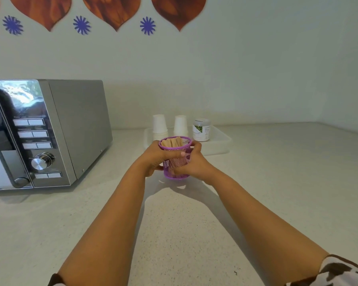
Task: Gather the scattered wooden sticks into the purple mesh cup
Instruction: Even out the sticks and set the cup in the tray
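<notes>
The purple mesh cup [176, 159] stood upright on the pale worktop [184, 223], near the front edge of a white tray [219, 141], and both hands were wrapped round it. The left hand [155, 159] gripped its left side, thumb lying across the mesh just under the rim; the right hand [192, 165] held the lower right side, fingers curled against the wall. Each grip was closed on the cup.

The wooden sticks [172, 142] stood bunched inside, their tips level with or just above the rim. No loose sticks showed on the worktop, so the gathering looked finished or close to it.

The risks seemed small but real. The sticks stood tall in a light container, so a tilt while lifting or sliding it could spill them out again. The paper cups [160, 125] and the small jar [201, 130] on the tray stood just behind; pushing the cup back carelessly could knock them. The microwave [50, 131] sat well apart to the left.
</notes>
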{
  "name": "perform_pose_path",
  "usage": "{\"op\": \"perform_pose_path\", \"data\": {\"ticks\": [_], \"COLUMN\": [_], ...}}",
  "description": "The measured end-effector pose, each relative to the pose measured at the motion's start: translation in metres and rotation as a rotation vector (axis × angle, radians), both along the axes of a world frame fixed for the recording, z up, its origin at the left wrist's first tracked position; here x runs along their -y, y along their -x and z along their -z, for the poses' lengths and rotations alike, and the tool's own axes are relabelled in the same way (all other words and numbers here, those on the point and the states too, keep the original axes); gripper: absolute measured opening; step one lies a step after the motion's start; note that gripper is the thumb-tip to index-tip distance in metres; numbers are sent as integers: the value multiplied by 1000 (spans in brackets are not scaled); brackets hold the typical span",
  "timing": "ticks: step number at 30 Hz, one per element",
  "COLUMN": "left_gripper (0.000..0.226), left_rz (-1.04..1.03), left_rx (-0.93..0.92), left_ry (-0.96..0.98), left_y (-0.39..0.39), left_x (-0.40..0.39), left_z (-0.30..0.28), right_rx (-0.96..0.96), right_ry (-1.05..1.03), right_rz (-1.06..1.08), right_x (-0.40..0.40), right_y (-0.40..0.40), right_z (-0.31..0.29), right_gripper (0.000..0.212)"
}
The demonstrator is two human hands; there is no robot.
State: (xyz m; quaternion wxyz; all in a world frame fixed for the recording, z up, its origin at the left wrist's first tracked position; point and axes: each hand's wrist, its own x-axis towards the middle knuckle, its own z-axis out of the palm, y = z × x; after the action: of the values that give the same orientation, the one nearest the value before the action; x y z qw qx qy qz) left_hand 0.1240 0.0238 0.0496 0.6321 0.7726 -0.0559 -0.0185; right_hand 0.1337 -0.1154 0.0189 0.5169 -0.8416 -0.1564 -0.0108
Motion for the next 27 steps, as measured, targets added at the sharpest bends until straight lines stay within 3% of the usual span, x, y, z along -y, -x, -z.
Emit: {"op": "perform_pose_path", "data": {"ticks": [17,21,23,25,27], "left_gripper": [50,73,69,63,62], "left_rz": [73,-21,-127,-329,-465], "left_rx": [-35,-70,-35,34,48], "left_ry": [26,60,54,-164,-542], "left_y": [-2,-7,-9,-14,-19], "left_x": [-10,-30,-38,-43,-47], "left_z": [-2,4,11,26,48], "right_rx": [71,63,60,62,61], "right_ry": [43,56,41,36,35], "right_rz": [190,226,231,240,246], "right_x": [-5,-1,0,0,-1], "right_y": [0,1,2,1,2], "right_z": [5,8,9,10,11], "right_gripper": [94,93,92,92,92]}}
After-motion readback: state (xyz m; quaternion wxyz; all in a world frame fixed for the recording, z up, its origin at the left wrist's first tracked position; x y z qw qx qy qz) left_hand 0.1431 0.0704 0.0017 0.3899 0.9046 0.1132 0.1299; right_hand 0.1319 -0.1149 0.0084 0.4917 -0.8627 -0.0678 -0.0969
